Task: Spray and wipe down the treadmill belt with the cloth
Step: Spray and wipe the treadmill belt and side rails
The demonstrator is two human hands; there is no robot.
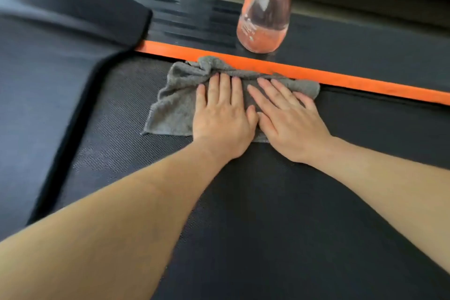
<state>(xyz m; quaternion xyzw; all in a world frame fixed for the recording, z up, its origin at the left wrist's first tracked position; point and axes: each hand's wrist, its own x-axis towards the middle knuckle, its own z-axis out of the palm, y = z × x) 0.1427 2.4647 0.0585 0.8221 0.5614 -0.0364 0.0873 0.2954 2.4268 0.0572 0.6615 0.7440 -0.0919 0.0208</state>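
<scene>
Cloth (175,107): a grey terry cloth lay spread on the treadmill belt (243,202), at the belt's far edge. Its far hem was bunched up, and a knot of it lapped onto the orange stripe (341,80).
Left grip (222,114): released. The person's left hand lay palm down on the cloth's middle, fingers straight and pointing toward the stripe, pressing rather than clutching.
Right grip (289,119): released too. The right hand was flat on the cloth's right part, fingers spread and angled up and to the left. Its thumb side touched the left hand.
Belt: dark, with a fine woven texture. Both bare forearms reached across it from the near side.
Spray bottle (264,22): clear, with pinkish-orange liquid pooled low inside. It stood upright on the dark side rail (365,44) just beyond the stripe, apart from the cloth. Its top was cut off by the frame.
Motor cover (48,68): a dark, smooth hood at the left end of the belt, blurred.
</scene>
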